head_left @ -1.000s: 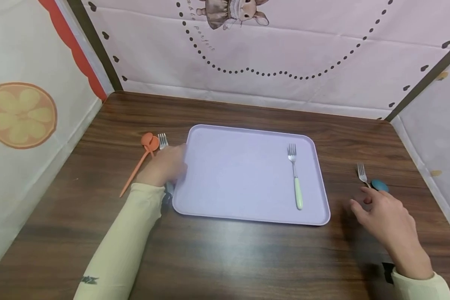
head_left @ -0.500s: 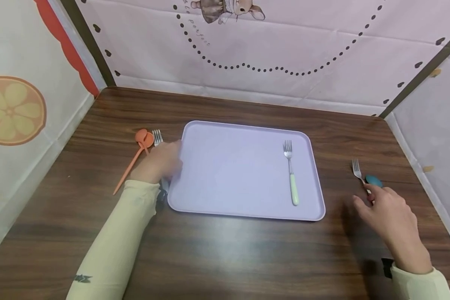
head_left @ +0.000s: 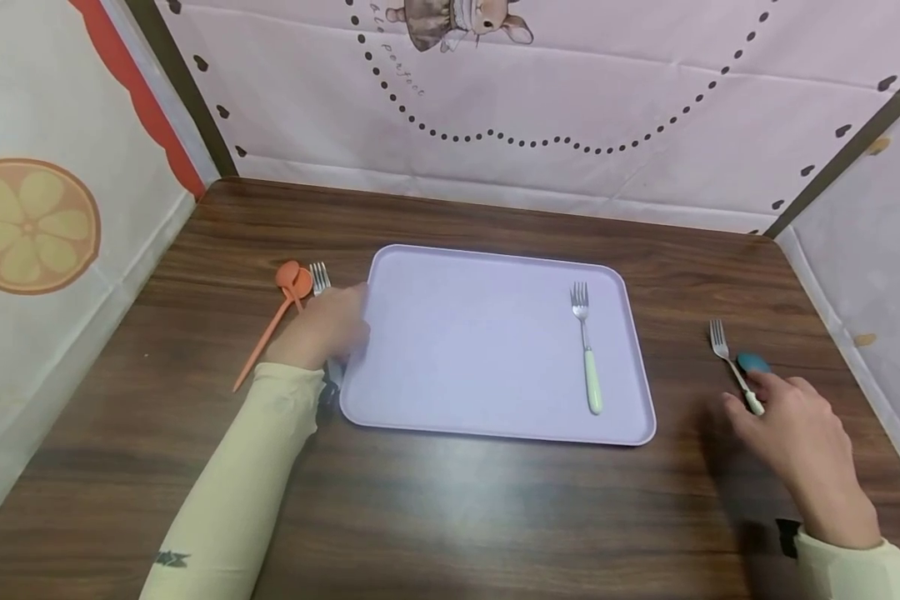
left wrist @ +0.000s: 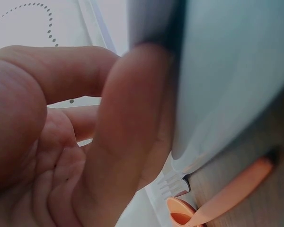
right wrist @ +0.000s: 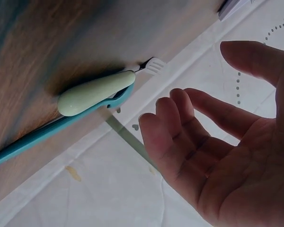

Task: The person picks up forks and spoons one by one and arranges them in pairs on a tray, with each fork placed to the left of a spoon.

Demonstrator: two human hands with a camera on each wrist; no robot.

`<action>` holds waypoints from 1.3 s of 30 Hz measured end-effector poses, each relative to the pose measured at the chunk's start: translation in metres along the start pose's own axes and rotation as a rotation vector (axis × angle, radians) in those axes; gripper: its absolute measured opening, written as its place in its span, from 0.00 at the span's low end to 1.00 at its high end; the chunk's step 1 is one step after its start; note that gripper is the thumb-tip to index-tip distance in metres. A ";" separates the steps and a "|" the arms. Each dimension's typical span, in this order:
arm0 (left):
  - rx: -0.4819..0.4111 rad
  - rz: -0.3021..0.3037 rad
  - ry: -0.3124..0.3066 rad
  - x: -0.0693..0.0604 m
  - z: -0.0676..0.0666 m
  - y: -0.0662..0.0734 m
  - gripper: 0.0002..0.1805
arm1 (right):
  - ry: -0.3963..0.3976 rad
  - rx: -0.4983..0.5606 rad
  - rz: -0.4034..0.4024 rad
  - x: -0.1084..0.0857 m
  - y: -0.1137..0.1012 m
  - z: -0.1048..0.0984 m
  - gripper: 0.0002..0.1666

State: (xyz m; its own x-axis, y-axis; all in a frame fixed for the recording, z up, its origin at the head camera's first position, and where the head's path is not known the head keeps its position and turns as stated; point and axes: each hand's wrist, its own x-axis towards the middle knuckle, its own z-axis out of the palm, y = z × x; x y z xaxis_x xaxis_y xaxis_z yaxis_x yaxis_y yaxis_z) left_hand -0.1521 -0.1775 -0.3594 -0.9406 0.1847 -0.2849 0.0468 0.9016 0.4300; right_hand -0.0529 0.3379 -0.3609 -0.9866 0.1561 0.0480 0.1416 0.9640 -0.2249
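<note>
My left hand (head_left: 322,329) lies at the left rim of a lilac tray (head_left: 487,350), fingers bent. In the left wrist view a fingertip (left wrist: 144,61) meets a blurred pale edge; I cannot tell whether it is gripped. That hand partly covers a fork (head_left: 319,277) and the orange spoons (head_left: 262,346). A green-handled fork (head_left: 593,383) lies on the tray's right side. My right hand (head_left: 802,433) hovers beside another fork (head_left: 742,385) and a teal spoon (head_left: 753,362), fingers loosely bent, holding nothing. The right wrist view shows this fork's pale green handle (right wrist: 97,92) against the spoon's handle (right wrist: 28,139).
Everything stands on a dark wood table (head_left: 450,517). A pink printed cloth wall (head_left: 570,92) rises behind its far edge. Pale cloth walls (head_left: 37,350) close in the left and right sides.
My right hand has shifted slightly right, so more of the right fork's handle shows. The left hand stays at the tray's rim. The head view has tilted a little.
</note>
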 end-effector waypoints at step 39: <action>0.016 0.005 0.011 -0.003 0.001 0.002 0.23 | -0.165 -0.022 0.007 0.014 0.037 0.006 0.44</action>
State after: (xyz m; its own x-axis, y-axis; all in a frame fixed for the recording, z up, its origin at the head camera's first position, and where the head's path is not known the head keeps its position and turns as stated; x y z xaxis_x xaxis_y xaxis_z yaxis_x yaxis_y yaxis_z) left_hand -0.1493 -0.1763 -0.3584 -0.9439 0.1849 -0.2734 0.0567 0.9068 0.4177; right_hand -0.0619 0.3748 -0.3747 -0.9853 0.1268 -0.1143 0.1481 0.9678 -0.2036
